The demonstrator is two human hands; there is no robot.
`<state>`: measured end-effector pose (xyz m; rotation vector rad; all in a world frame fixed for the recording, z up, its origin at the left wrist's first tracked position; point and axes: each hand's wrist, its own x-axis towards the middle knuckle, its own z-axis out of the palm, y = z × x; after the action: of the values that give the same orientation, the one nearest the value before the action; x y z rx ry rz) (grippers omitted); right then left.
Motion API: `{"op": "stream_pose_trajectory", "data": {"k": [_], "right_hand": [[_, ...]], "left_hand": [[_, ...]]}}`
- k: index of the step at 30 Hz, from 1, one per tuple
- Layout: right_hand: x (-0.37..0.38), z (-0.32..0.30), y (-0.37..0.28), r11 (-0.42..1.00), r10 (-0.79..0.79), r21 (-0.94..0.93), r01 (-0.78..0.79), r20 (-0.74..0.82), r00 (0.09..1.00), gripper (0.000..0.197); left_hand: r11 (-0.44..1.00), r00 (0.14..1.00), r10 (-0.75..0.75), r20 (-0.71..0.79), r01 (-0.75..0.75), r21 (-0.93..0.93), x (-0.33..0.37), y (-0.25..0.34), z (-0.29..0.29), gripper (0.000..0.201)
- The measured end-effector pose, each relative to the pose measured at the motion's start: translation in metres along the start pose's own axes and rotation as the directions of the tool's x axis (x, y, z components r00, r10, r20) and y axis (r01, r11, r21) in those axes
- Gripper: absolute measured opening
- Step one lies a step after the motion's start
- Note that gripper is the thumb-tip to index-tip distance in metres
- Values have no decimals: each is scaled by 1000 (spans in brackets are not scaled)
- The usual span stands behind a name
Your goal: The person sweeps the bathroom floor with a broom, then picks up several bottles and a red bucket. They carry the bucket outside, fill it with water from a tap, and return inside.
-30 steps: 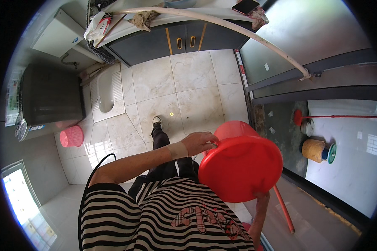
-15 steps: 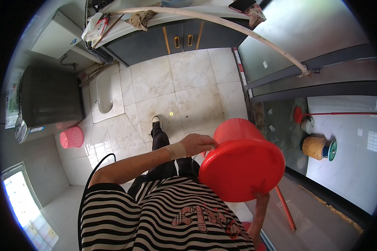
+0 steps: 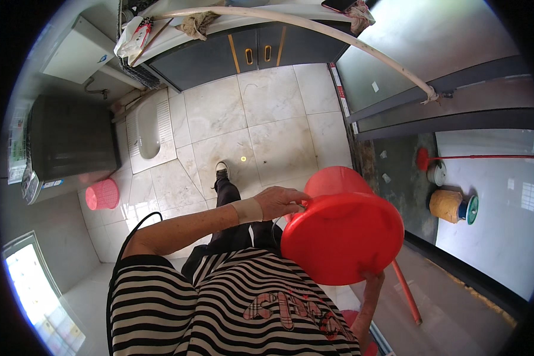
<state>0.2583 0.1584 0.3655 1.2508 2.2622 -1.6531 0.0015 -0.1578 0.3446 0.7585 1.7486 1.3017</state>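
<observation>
Red plastic makes up the bucket [image 3: 341, 237], which sits right of centre in the lower half of the frame. It is tilted, its wide round rim facing the camera and its narrower body reaching up and away behind it. The person's left hand [image 3: 279, 203] grips the left edge of that rim, fingers bent close together over it; a beige band [image 3: 247, 210] circles the wrist. A thin grey handle [image 3: 275, 227] curves just below this hand. The right hand [image 3: 371, 279] touches the lower right of the bucket, mostly hidden, so how tightly its fingers close cannot be told.

Black and pale stripes cover the person's top [image 3: 219, 302] at the bottom of the frame, and one dark shoe [image 3: 221, 172] stands on the light tiled floor [image 3: 279, 145] near the centre. An orange-red stick [image 3: 406, 291] slants down beside the bucket, lower right. A pink basket [image 3: 102, 194] stands at the left, near a dark grey appliance [image 3: 71, 136]; a squat toilet [image 3: 148, 142] is set in the floor above it. Along the top, a brownish cloth [image 3: 196, 25] lies on the white table [image 3: 234, 22], and a pale curved pole [image 3: 338, 38] arches toward the upper right.
</observation>
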Motion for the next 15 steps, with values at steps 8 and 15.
{"op": "stream_pose_trajectory", "data": {"k": [8,15], "right_hand": [[-5,2,-4,998,40,50,-38,-35,999,27],[8,-10,0,1000,-30,-5,30,-37,999,36]], "left_hand": [[999,999,-46,-24,46,14,-4,-1,6,28],[996,997,73,-39,-71,59,-8,-4,11,27]]}}
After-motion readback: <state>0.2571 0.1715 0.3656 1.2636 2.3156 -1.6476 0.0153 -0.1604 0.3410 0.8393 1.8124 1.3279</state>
